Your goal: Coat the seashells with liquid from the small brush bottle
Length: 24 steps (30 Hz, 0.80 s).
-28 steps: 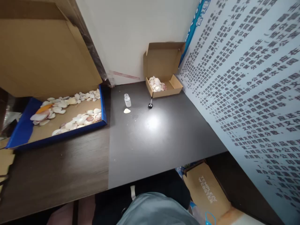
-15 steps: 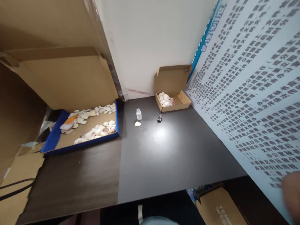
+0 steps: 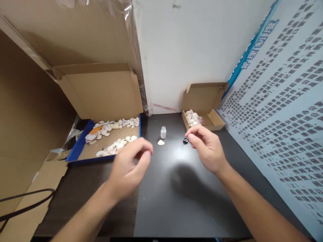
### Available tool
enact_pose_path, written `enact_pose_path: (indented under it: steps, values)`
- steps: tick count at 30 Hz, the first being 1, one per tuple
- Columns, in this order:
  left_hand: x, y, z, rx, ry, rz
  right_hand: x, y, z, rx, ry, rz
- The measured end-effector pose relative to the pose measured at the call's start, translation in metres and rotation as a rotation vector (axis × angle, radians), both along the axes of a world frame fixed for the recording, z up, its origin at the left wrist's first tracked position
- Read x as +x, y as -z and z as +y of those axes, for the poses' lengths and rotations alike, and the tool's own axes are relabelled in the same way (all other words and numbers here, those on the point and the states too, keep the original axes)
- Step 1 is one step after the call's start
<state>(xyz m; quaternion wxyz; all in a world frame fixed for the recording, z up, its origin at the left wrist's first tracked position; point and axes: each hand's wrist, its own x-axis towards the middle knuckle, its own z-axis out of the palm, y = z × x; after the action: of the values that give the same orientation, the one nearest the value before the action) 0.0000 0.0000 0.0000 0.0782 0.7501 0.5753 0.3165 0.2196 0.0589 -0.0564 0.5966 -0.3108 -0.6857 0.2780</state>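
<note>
My left hand (image 3: pixel 130 166) hangs above the table in front of the blue-edged box, its fingers curled in and the thumb and forefinger tips almost together; nothing shows between them. Thumb and forefinger of my right hand (image 3: pixel 208 146) come together just above a small black cap (image 3: pixel 186 140) on the table. They cover the spot where the cap's thin stem stood, so whether they grip it is hidden. Between the hands, a small clear bottle with a white label (image 3: pixel 163 133) stands upright without a lid. A pale fan-shaped seashell (image 3: pixel 160 142) lies right in front of it.
At the left, an open cardboard box with blue sides (image 3: pixel 92 159) holds many shells and one orange piece. A smaller open cardboard box (image 3: pixel 214 127) with white shells stands at the back right. A white wall (image 3: pixel 161 67) and a printed board (image 3: pixel 277 111) border the table.
Both hands have come into view over the table; before, only a blurred bit of hand showed at the right edge. The view has shifted. Bottle and seashell keep their places.
</note>
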Motion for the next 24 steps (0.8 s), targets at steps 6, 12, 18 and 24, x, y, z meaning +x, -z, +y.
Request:
enact_pose_path:
  steps: [6, 12, 18, 24]
  values:
    - [0.007, 0.022, 0.050, -0.182, -0.087, 0.439, 0.041, 0.041, 0.020, -0.075, 0.448, -0.133]
    - [0.022, 0.043, 0.060, -0.162, -0.072, 0.653, 0.045, 0.073, 0.043, -0.335, 0.225, -0.579]
    - [0.023, 0.055, 0.064, -0.196, -0.092, 0.661, 0.017, 0.077, 0.051, -0.231, 0.272, -0.649]
    - [0.019, 0.060, 0.063, -0.221, -0.049, 0.525, 0.009, 0.073, 0.052, -0.180, 0.225, -0.633]
